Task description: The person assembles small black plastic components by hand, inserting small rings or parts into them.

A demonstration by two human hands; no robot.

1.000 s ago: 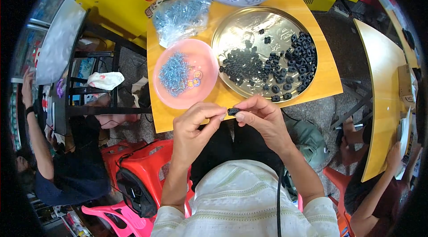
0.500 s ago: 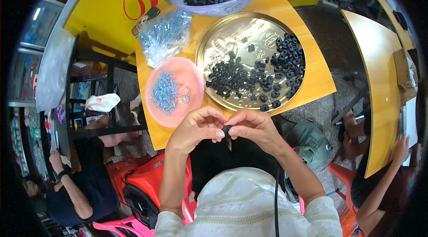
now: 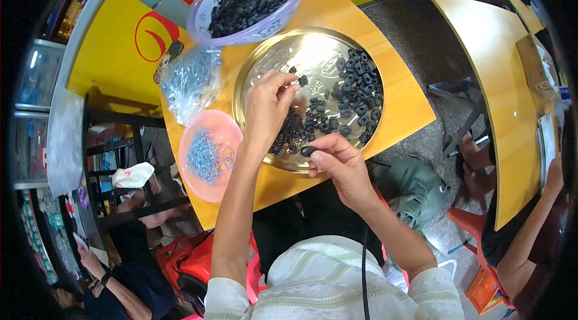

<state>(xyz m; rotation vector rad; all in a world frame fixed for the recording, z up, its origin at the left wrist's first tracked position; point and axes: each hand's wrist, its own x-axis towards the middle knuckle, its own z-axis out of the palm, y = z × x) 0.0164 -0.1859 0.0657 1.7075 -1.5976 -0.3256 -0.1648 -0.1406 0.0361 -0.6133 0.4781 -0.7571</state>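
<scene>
My right hand [image 3: 343,166] pinches a small dark, rounded black piece [image 3: 309,151] between thumb and fingers, just above the near rim of the round gold tray [image 3: 241,70]. Over the tray my left hand [image 3: 271,103] reaches forward, its thumb and index fingertip slightly apart, close to a small loose black piece [image 3: 303,80]. Whether it touches that piece I cannot tell. Small black bits [image 3: 289,133] lie heaped in the tray, partly hidden by my left hand. Chunkier black pieces with holes [image 3: 361,85] crowd the tray's right side.
A pink bowl [image 3: 186,184] with blue-clear bits and several small rings stands left of the tray. Behind it lies a clear plastic bag [image 3: 191,82] of similar bits. A purple-rimmed basin [image 3: 253,34] of black pieces stands at the back. Other people sit at both sides.
My hands, together in front of the tray before, have parted. The left one has moved forward over the tray; the right keeps the black piece near the rim. The view has shifted.
</scene>
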